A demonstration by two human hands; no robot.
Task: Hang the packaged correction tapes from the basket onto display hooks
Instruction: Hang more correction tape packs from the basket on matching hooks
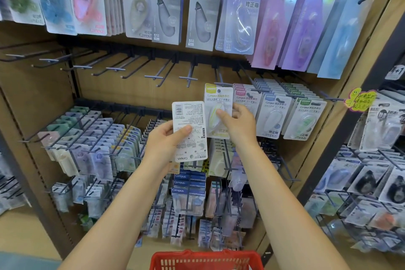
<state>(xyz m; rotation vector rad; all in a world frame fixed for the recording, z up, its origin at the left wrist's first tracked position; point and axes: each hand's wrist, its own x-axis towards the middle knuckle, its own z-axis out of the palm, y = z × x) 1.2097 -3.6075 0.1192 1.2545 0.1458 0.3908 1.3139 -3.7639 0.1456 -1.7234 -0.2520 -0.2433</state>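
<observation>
My left hand (166, 140) grips a white packaged correction tape (190, 116) turned upside down with its printed back toward me. My right hand (237, 124) holds a second pack (217, 98), face forward, with a yellow-green tape inside. The top hole of this second pack is up at the tip of a display hook (220, 80) in the middle row. The red basket (206, 260) sits at the bottom edge, below my forearms; its contents are hidden.
Several bare hooks (122, 70) stick out along the middle row to the left. Filled hooks of Campus packs (276, 114) hang right of my hands. Larger packs (166, 9) fill the top row. Dense racks crowd below and to the right.
</observation>
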